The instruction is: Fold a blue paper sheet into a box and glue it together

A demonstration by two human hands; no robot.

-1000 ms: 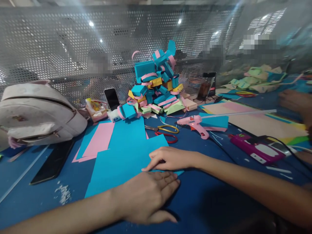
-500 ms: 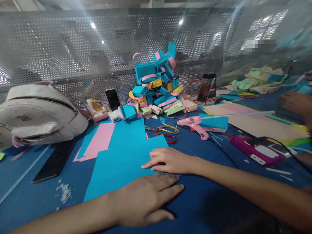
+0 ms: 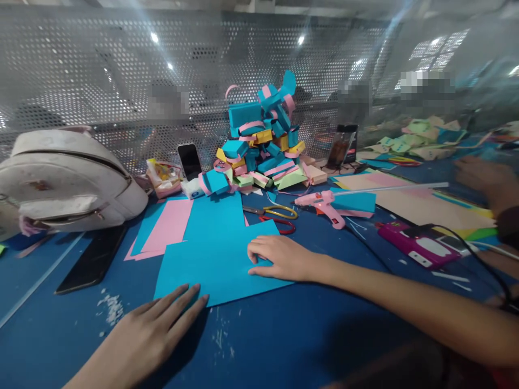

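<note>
Your left hand (image 3: 156,327) is in the lower left of the frame, palm down and released, with fingers stretched out. Its fingertips lie at the lower left edge of the front blue sheet (image 3: 211,265), which is in the centre of the frame, flat on the blue table (image 3: 259,346). Your right hand (image 3: 281,256) rests upon the right part of this same sheet. Its fingers are half bent, and between the thumb and the index finger you can see blue paper, so this hand is not clenched and grips nothing that is visible.

Just behind the front sheet lie another blue sheet (image 3: 214,213) and, more to the left, pink paper (image 3: 168,227). Near your right hand, above it in the frame, are scissors (image 3: 256,210) with a yellow and a red handle loop, and a pink glue gun (image 3: 324,202) with a long clear stick. In the upper centre stands a pile of folded paper pieces (image 3: 245,116), blue, pink, yellow and green.
</note>
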